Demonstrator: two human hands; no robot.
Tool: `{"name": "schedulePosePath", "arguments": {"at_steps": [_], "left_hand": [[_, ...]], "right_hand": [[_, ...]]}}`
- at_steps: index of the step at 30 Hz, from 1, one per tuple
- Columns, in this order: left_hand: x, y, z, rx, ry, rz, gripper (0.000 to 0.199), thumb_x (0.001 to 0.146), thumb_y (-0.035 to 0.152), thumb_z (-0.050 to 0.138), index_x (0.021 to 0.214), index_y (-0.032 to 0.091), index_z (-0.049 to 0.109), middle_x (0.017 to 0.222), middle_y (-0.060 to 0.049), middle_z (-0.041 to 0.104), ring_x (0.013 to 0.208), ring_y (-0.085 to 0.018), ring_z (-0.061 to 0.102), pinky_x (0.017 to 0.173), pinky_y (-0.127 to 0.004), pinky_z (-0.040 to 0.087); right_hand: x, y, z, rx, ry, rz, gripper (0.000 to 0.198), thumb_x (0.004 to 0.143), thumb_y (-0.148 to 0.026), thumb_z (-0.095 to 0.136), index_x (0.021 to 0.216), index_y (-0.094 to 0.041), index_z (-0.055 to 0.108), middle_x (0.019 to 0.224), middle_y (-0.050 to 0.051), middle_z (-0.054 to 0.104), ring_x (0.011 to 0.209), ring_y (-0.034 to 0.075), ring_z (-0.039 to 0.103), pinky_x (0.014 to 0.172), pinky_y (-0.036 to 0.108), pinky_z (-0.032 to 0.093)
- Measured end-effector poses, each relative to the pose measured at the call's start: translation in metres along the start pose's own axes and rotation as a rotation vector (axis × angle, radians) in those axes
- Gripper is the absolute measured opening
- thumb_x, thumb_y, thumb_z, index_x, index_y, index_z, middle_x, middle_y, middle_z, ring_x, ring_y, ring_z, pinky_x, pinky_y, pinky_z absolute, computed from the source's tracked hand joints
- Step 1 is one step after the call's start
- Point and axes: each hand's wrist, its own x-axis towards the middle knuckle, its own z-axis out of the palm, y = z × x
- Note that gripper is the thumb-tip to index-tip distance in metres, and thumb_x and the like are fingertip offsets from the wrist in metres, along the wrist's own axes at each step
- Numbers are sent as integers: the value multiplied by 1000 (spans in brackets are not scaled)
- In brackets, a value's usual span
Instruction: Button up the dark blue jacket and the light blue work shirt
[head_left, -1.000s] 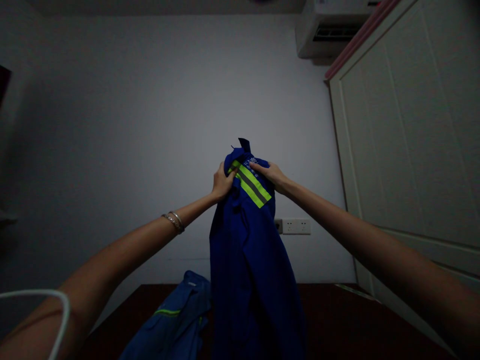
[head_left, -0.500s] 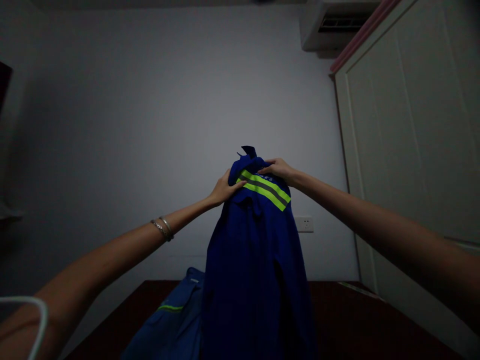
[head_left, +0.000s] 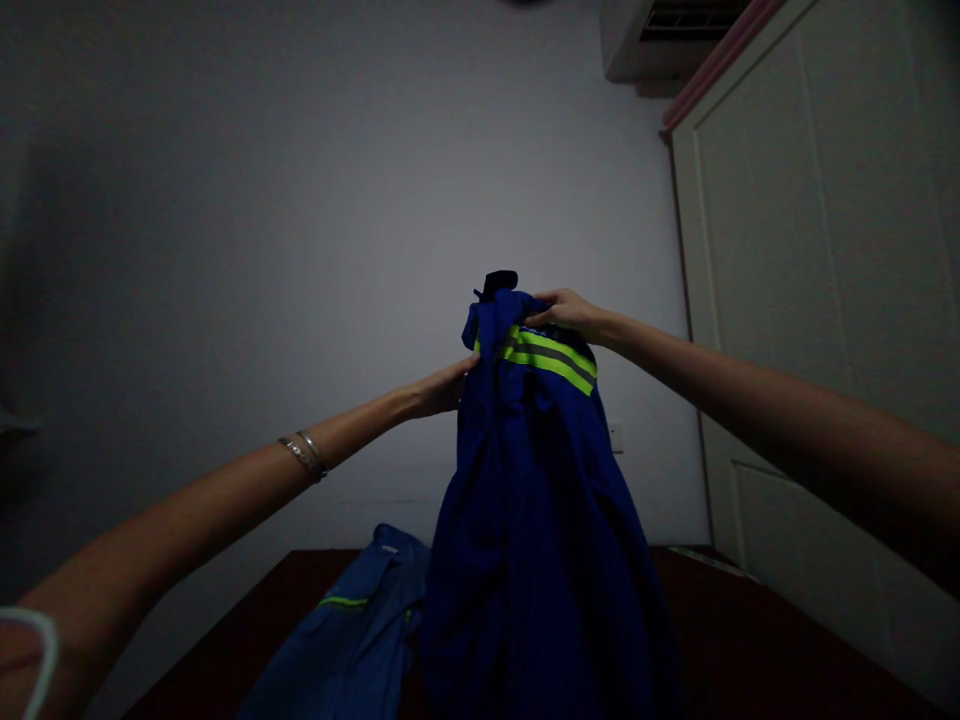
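Vertically, the blue garment point(head_left: 525, 500) hangs lengthwise, striped end up, both hands point(head_left: 442, 388) point(head_left: 568, 312) gripping near its top

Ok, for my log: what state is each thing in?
Dark blue garment: held up, hanging creased.
Right hand: gripping its top.
Left hand: at its edge, grip partly hidden.
Lighter blue garment: lying rumpled on the dark surface.
Wall socket: partly hidden.
Air conditioner: on or off unclear.

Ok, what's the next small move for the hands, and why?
I'd probably ease the dark blue garment outward with the left hand, the right hand holding: it hangs in folds, bunched at the top, and one fold hides part of its yellow-green band.
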Motion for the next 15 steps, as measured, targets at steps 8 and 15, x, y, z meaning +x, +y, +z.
{"name": "schedulePosePath", "arguments": {"at_steps": [8,15], "left_hand": [[4,-15,-2,-255,75,-204,32,67,40,69,83,12,67,87,-13,67,78,-21,62,70,-35,49],[10,-23,-18,-107,280,-202,18,71,30,64,67,13,67,67,-9,66,57,-15,59,59,-32,48]], "right_hand": [[0,5,-13,0,14,4,26,60,-10,72,86,-14,69,71,4,68,60,17,61,60,32,53],[-15,10,-32,-101,2,44,29,54,-13,77,82,-13,70,70,5,68,60,18,62,58,32,54]]}}
